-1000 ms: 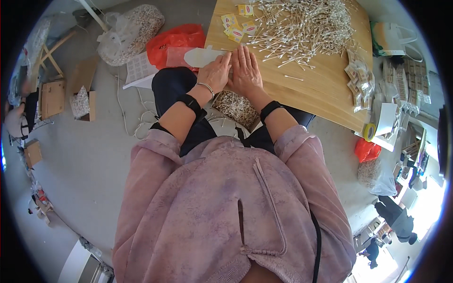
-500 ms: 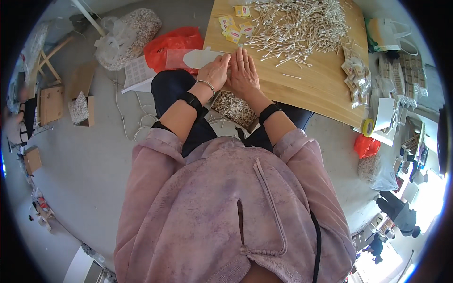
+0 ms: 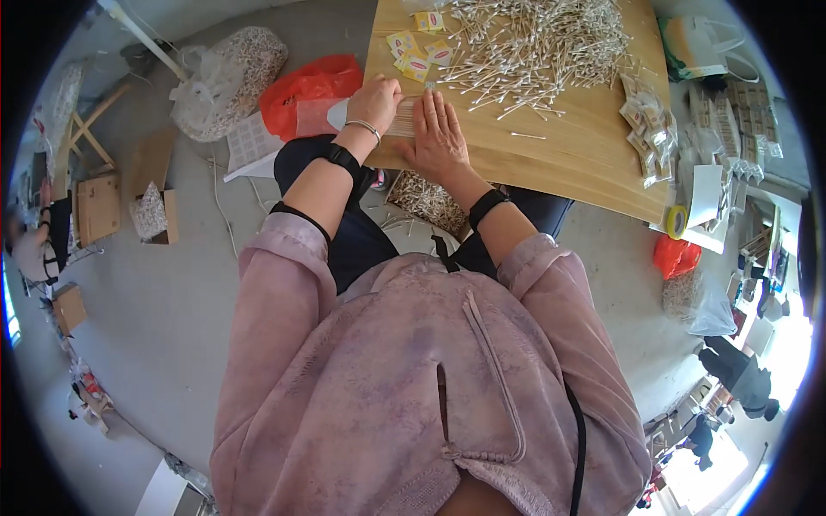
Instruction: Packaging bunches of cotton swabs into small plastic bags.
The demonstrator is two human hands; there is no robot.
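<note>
Upper centre: we judge this a flattening step on clear plastic (image 3: 402, 125), right hand (image 3: 440, 131) spread flat, left hand (image 3: 373, 103) curled, grip unclear. Next probably calls for steady palm pressure.

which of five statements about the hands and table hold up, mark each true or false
1. The right hand is palm down at the table. True.
2. The left hand has a bracelet at its wrist. True.
3. The yellow tape roll is left of both hands. False: the tape roll is right of them.
4. Loose cotton swabs are heaped on the table. True.
5. The swab-filled box stands on the table. False: the box is below its edge, between the knees.
</note>
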